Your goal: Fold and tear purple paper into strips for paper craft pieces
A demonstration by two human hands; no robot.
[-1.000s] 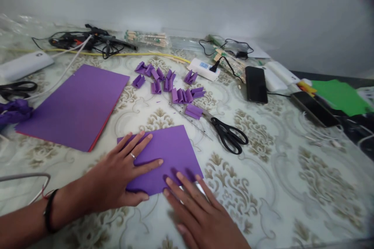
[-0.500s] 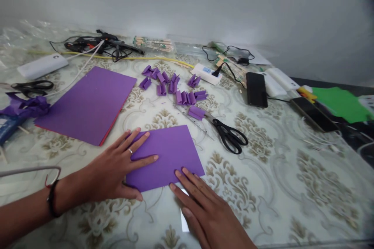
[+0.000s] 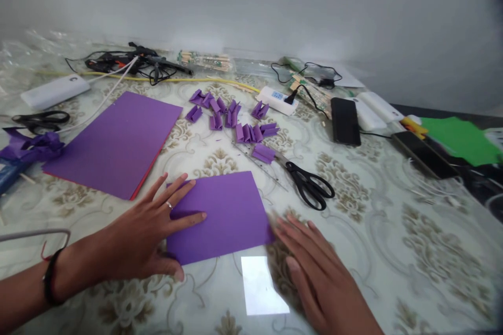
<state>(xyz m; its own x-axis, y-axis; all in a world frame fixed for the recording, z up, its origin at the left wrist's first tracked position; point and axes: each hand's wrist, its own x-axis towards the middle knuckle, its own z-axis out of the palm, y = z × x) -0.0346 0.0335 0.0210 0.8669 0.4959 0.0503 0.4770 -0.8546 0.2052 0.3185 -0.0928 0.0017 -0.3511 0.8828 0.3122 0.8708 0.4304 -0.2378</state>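
A purple sheet of paper (image 3: pixel 228 214) lies flat on the patterned tablecloth in front of me. My left hand (image 3: pixel 157 227) rests on its left side with the fingers spread, a ring on one finger. At the sheet's lower right corner is my right hand (image 3: pixel 318 267), its fingers stretched out and a little blurred, holding nothing. Black-handled scissors (image 3: pixel 310 186) lie beyond the sheet, their blades partly under a small folded purple paper piece (image 3: pixel 263 153). Several more folded purple pieces (image 3: pixel 249 132) sit farther back.
A stack of purple and red paper (image 3: pixel 121 141) lies at the left, beside crumpled purple scraps (image 3: pixel 33 145) and another pair of scissors (image 3: pixel 41 119). Behind are a power strip (image 3: pixel 277 100) and tangled cables. Phones (image 3: pixel 346 121) and green sheets (image 3: pixel 458 138) lie to the right.
My right hand has slid right, from the sheet's lower edge to its lower right corner, uncovering a bright reflection on the table. My left hand stays on the sheet.
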